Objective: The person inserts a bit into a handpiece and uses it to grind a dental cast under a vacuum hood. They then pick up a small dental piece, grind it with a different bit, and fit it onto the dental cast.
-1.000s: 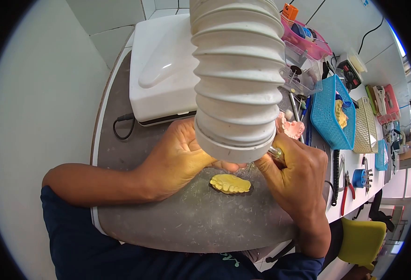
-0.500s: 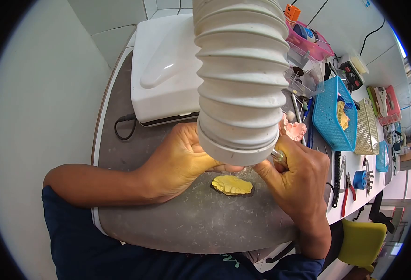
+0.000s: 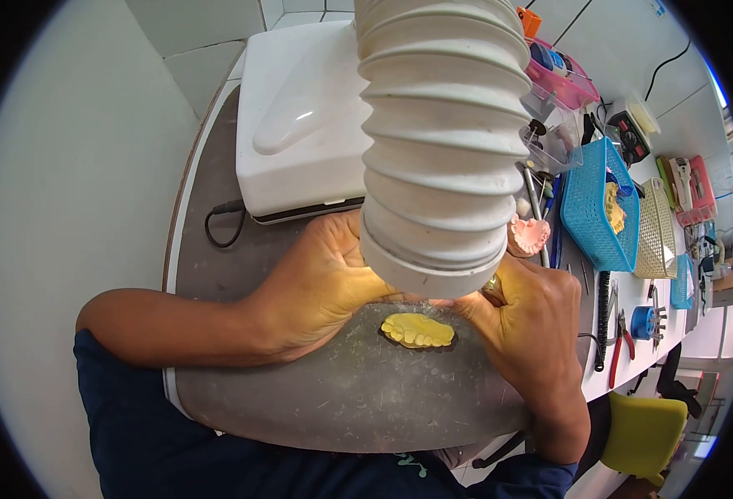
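Right hand (image 3: pixel 526 320) is closed on a metal handpiece (image 3: pixel 493 286); left hand (image 3: pixel 321 279) grip is hidden by the hose (image 3: pixel 441 150), cannot be told. Yellow dental cast (image 3: pixel 417 330) is judged light, brittle; best held by its base.

Left hand (image 3: pixel 321 287) and right hand (image 3: pixel 533 320) with metal tool (image 3: pixel 493 285) under white ribbed hose (image 3: pixel 441 141), yellow dental cast (image 3: pixel 417 330) nearby.

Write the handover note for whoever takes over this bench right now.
Left hand: fingers curled beneath the suction hose mouth; their grip is hidden.
Right hand: closed on a metal handpiece, tip hidden by the hose.
Yellow dental cast lies on the grey mat just below both hands, untouched; pink denture base sits beyond the right hand.
Done and left: cannot tell; the work spot is hidden.
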Action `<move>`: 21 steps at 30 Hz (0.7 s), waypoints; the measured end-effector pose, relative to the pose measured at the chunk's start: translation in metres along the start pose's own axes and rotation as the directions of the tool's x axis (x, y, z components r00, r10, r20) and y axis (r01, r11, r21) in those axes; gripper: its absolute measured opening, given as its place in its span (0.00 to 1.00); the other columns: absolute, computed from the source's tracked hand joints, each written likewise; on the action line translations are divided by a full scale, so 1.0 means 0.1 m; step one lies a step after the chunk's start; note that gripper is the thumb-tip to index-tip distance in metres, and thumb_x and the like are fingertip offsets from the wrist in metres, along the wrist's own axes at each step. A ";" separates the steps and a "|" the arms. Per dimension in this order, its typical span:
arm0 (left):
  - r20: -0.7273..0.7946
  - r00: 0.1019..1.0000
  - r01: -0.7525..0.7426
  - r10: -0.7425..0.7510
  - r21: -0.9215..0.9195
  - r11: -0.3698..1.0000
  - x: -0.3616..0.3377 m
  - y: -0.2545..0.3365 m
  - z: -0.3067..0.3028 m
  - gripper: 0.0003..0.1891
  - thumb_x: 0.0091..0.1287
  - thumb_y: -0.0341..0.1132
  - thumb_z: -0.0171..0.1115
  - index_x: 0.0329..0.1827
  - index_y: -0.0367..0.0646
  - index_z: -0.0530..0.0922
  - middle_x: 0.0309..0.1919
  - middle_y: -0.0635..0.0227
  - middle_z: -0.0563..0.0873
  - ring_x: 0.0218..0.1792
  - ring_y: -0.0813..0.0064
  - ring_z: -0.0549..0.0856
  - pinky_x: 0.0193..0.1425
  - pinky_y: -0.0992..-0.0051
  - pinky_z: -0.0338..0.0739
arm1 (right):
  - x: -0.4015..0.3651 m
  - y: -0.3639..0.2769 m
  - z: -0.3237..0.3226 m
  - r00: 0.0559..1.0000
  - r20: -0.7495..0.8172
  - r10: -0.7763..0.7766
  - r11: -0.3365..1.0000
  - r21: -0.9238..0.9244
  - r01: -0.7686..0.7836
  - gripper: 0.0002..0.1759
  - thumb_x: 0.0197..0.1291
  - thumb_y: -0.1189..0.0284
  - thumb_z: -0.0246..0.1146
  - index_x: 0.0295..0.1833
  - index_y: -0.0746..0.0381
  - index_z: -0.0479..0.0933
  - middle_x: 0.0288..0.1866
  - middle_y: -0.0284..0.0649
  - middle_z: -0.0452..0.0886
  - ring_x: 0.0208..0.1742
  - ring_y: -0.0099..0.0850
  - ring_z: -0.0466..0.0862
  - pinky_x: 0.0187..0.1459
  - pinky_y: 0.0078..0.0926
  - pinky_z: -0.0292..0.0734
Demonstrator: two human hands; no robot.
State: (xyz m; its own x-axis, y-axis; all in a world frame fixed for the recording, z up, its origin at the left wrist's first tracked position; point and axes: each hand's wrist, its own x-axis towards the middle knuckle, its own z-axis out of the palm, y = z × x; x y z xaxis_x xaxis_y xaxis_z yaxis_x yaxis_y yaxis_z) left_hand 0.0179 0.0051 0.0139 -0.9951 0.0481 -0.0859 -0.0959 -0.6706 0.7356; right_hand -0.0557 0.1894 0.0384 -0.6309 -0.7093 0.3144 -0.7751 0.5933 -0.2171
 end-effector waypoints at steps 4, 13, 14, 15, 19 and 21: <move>0.003 1.000 -0.004 0.004 0.069 0.998 0.01 0.02 -0.01 0.16 0.59 0.19 0.66 0.50 0.37 0.78 0.45 0.67 0.85 0.46 0.81 0.83 0.52 0.78 0.80 | 0.00 0.00 0.00 1.000 -0.007 -0.021 1.000 0.015 0.021 0.34 0.48 0.40 0.65 0.16 0.60 0.67 0.10 0.38 0.67 0.10 0.36 0.71 0.15 0.32 0.63; 0.024 0.998 0.058 -0.063 0.166 0.984 0.01 0.03 -0.03 0.14 0.60 0.20 0.65 0.49 0.37 0.78 0.44 0.66 0.85 0.46 0.80 0.83 0.53 0.78 0.80 | 0.01 0.00 -0.01 1.000 -0.005 -0.024 0.999 0.031 0.024 0.34 0.47 0.41 0.66 0.16 0.61 0.66 0.11 0.38 0.67 0.10 0.37 0.70 0.15 0.33 0.62; 0.024 0.997 0.075 -0.079 0.138 0.988 0.01 0.03 -0.03 0.14 0.60 0.20 0.65 0.49 0.37 0.78 0.45 0.66 0.85 0.47 0.80 0.83 0.54 0.78 0.80 | 0.01 0.00 -0.01 1.000 -0.004 -0.027 0.999 0.037 0.027 0.34 0.47 0.41 0.66 0.16 0.61 0.66 0.11 0.38 0.67 0.10 0.37 0.70 0.15 0.33 0.62; 0.025 0.995 0.091 -0.095 0.109 0.990 0.01 0.02 -0.03 0.14 0.60 0.20 0.65 0.49 0.37 0.78 0.45 0.66 0.85 0.48 0.80 0.83 0.55 0.77 0.79 | 0.01 0.01 -0.01 1.000 -0.005 -0.027 0.999 0.037 0.027 0.34 0.47 0.41 0.66 0.16 0.61 0.66 0.11 0.38 0.67 0.10 0.37 0.70 0.15 0.33 0.62; 0.003 0.999 0.037 -0.037 0.077 0.996 0.01 0.00 -0.02 0.15 0.60 0.20 0.65 0.50 0.37 0.78 0.47 0.66 0.85 0.49 0.79 0.83 0.56 0.77 0.79 | 0.00 0.01 -0.01 0.999 -0.007 -0.032 0.999 0.029 0.032 0.34 0.47 0.41 0.67 0.16 0.61 0.67 0.11 0.38 0.67 0.11 0.37 0.70 0.15 0.33 0.63; 0.060 0.996 0.049 -0.060 0.168 0.985 0.01 0.01 -0.05 0.16 0.60 0.19 0.65 0.51 0.37 0.78 0.47 0.66 0.85 0.50 0.79 0.83 0.57 0.77 0.79 | 0.01 0.00 -0.01 1.000 -0.006 -0.030 0.999 0.040 0.030 0.34 0.47 0.41 0.67 0.16 0.61 0.67 0.11 0.38 0.67 0.11 0.37 0.70 0.15 0.33 0.63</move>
State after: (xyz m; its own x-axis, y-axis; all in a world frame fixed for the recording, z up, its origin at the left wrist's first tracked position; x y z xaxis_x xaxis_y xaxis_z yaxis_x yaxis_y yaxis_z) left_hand 0.0171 0.0006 0.0113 -0.9871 0.1326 -0.0893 -0.1470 -0.5337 0.8328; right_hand -0.0562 0.1895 0.0396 -0.6072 -0.7246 0.3260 -0.7945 0.5557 -0.2447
